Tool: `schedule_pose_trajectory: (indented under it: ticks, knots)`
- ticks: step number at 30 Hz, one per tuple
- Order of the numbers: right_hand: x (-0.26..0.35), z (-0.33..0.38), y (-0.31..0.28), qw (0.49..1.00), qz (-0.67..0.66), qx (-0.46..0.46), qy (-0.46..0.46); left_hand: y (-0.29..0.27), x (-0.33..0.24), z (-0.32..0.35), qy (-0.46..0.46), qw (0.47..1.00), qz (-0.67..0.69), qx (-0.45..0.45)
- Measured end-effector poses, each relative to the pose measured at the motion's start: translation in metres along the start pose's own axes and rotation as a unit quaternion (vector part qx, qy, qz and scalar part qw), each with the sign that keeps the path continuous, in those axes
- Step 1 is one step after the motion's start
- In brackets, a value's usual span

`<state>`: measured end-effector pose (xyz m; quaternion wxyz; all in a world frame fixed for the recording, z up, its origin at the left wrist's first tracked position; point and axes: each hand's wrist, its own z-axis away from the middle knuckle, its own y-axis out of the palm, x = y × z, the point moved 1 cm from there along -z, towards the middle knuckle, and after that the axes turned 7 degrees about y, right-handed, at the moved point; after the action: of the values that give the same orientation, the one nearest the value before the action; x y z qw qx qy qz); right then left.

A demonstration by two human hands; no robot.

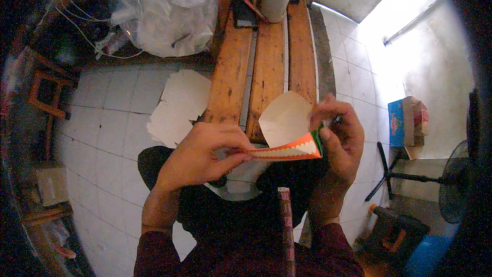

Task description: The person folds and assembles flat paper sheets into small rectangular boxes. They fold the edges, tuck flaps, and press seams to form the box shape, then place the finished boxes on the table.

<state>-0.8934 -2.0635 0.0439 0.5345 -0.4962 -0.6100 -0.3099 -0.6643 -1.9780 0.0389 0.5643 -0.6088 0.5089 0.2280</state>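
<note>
The left hand [205,153] has its grip closed in a pinch on the narrow left end of an orange folded paper piece [288,152] with a white scalloped band. The right hand [342,141] has its grip curled shut on the wider, green-edged right end. The piece hangs level above the near end of the slatted wooden tabletop [231,74], just nearer than a cream paper sheet [283,115]. A jar [275,2] stands at the far end.

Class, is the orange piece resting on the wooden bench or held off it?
Off the wooden bench: the orange piece spans between the left hand, pinching one end, and the right hand, gripping the other.
</note>
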Motion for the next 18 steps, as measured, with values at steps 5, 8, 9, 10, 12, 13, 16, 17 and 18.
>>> schedule_pose_trajectory:
  ticks: [5,8,9,10,12,13,16,17,18]
  knots:
    - [-0.008,0.006,0.030,0.938,0.240,-0.162,-0.189,-0.011,-0.006,0.018,-0.098,0.973,0.136,-0.157]
    - [-0.004,0.024,0.048,0.926,0.246,0.000,-0.285,-0.008,-0.011,0.011,-0.090,0.940,0.191,-0.267]
    - [-0.003,0.025,0.061,0.938,0.192,0.045,-0.286,-0.007,-0.011,0.010,-0.085,0.927,0.216,-0.295]
    - [-0.007,0.024,0.069,0.935,0.188,0.055,-0.294,-0.007,-0.012,0.012,-0.098,0.919,0.241,-0.296]
    - [-0.011,0.025,0.076,0.944,0.142,0.065,-0.289,-0.008,-0.017,0.016,-0.122,0.900,0.292,-0.301]
    - [-0.012,0.025,0.076,0.954,0.101,0.065,-0.274,-0.009,-0.020,0.017,-0.118,0.904,0.283,-0.299]
    - [-0.007,0.029,0.072,0.977,-0.010,0.117,-0.180,-0.010,-0.025,0.024,-0.079,0.919,0.247,-0.296]
    - [-0.005,0.029,0.070,0.979,-0.045,0.142,-0.139,-0.008,-0.023,0.023,-0.100,0.916,0.233,-0.310]
    - [-0.008,0.029,0.069,0.982,-0.058,0.137,-0.114,-0.005,-0.020,0.021,-0.122,0.912,0.220,-0.323]
